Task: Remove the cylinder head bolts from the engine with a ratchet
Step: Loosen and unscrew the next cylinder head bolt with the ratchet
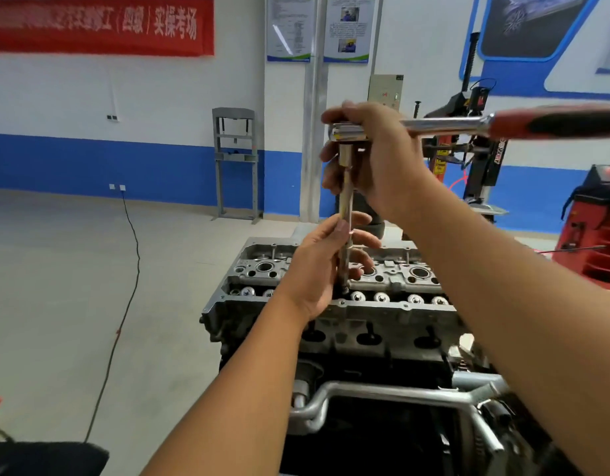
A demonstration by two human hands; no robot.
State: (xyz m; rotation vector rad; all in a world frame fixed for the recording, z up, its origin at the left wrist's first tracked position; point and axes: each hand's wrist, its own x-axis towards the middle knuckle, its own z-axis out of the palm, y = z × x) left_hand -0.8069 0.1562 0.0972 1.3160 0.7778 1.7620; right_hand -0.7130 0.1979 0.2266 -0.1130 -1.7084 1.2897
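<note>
An aluminium cylinder head [392, 305] sits on top of the engine, which stands in front of me on a stand. A chrome ratchet [444, 124] with a red and black handle lies level, handle pointing right. From its head a long extension bar [346, 201] drops straight down into the cylinder head near the front row of valve springs. My right hand [379, 156] grips the ratchet head and the top of the bar. My left hand [322, 266] holds the lower part of the bar, fingers curled round it. The bolt under the bar's tip is hidden.
A grey tubular frame [382, 389] of the stand runs across below the engine. A red tool cart [595, 235] stands at the right, a tyre machine [475, 149] behind it. A grey press frame [235, 163] is by the back wall. A black cable [131, 269] trails over the floor at left.
</note>
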